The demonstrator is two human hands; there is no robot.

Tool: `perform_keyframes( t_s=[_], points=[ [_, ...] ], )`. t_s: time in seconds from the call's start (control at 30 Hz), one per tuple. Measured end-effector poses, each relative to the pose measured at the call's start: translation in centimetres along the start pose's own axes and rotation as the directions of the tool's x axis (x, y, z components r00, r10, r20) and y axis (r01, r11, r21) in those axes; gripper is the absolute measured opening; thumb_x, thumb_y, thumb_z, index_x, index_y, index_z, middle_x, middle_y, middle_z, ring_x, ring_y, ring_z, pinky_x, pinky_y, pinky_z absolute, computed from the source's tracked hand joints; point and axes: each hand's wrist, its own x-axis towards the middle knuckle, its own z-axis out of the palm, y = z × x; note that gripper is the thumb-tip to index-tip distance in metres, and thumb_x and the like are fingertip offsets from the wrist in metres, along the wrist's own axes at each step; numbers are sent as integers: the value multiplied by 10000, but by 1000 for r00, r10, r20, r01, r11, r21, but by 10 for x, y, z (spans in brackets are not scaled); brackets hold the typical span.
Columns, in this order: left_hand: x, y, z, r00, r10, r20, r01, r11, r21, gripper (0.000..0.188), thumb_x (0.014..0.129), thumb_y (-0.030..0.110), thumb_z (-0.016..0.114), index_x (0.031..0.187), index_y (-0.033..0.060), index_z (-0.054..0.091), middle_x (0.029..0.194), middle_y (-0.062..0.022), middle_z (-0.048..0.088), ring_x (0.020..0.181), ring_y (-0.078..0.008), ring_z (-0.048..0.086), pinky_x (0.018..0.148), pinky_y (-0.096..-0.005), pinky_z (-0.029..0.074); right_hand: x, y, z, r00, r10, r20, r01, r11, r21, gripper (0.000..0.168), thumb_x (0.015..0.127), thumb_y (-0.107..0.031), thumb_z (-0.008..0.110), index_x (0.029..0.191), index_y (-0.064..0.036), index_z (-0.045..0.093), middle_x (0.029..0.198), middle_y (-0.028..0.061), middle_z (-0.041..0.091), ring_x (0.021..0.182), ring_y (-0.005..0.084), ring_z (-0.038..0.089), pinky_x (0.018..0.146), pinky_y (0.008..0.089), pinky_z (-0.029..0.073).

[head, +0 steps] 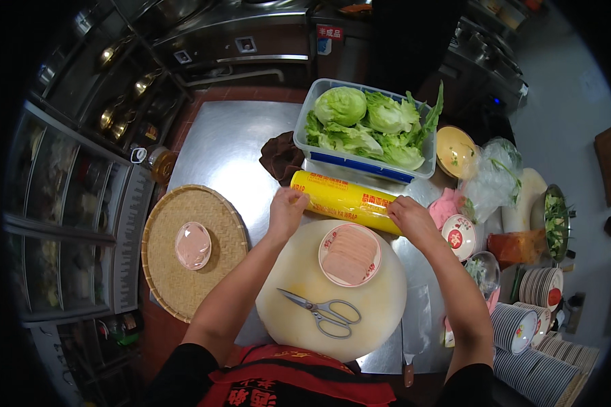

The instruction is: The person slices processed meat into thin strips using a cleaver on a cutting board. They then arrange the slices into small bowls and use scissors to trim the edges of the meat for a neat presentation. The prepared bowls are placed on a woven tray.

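A yellow roll of plastic wrap (pixel 343 201) lies crosswise beyond a round cutting board (pixel 285 315). My left hand (pixel 287 209) is at the roll's left end, fingertips pinched together on what looks like the film's edge. At the right end, my right hand (pixel 411 217) has its fingers on the film in a similar pinch. Nearer to me, a plate (pixel 326 272) of overlapping pink meat slices (pixel 350 254) sits on the board, uncovered. Metal kitchen scissors (pixel 323 311) lie on the board below the plate, blades pointing left.
A woven bamboo tray (pixel 158 229) on the left holds a small wrapped plate of meat (pixel 193 245). Behind the roll stand a plastic bin (pixel 371 167) of lettuce and a dark brown cloth (pixel 281 156). A cleaver (pixel 416 325) lies right of the board, near stacked plates (pixel 534 376).
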Motion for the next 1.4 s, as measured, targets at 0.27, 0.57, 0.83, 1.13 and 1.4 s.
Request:
perform_keyframes(
  t_s=[0.27, 0.57, 0.83, 1.13, 1.4],
  points=[
    [21, 59, -20, 939, 112, 324, 69, 864, -498, 169, 974, 164, 482, 882, 40, 551, 952, -31, 585, 938, -127, 549, 907, -258, 414, -15, 8, 0, 920, 386, 62, -366, 794, 486, 112, 817, -62, 594, 840, 0, 504, 732, 100, 566, 612, 178, 540, 610, 301, 467],
    [-35, 94, -75, 806, 233, 544, -42, 940, -339, 211, 973, 179, 455, 799, 61, 452, 743, -3, 498, 707, -95, 450, 696, -247, 405, -107, -86, -56, 979, 178, 95, -199, 769, 608, 119, 777, 15, 608, 833, -26, 512, 737, 52, 550, 666, 136, 543, 635, 263, 464],
    [-102, 46, -80, 590, 22, 807, -386, 886, 258, 138, 866, 140, 596, 893, 53, 491, 659, -103, 507, 618, -158, 521, 588, -317, 432, -147, -128, 4, 943, -18, 331, -80, 957, 280, 153, 751, -44, 580, 829, -19, 451, 773, 167, 575, 693, 337, 576, 642, 391, 484],
    [-100, 9, -10, 800, -157, 580, 239, 969, -68, 300, 779, 113, 639, 1036, 4, 528, 938, -121, 611, 771, -238, 600, 706, -325, 478, -114, -132, 69, 654, 499, 568, -479, -308, 822, 85, 889, -135, 562, 898, -51, 552, 699, 2, 542, 564, 93, 496, 522, 253, 441],
    [-85, 28, -2, 776, 18, 630, 288, 879, -380, 431, 972, 240, 451, 1344, 33, 385, 1321, -111, 493, 1176, -213, 515, 967, -346, 440, -104, -144, 88, 590, 720, 366, -354, -176, 918, 96, 877, -123, 581, 856, -30, 591, 679, -1, 537, 603, 84, 511, 530, 230, 421]
  ],
)
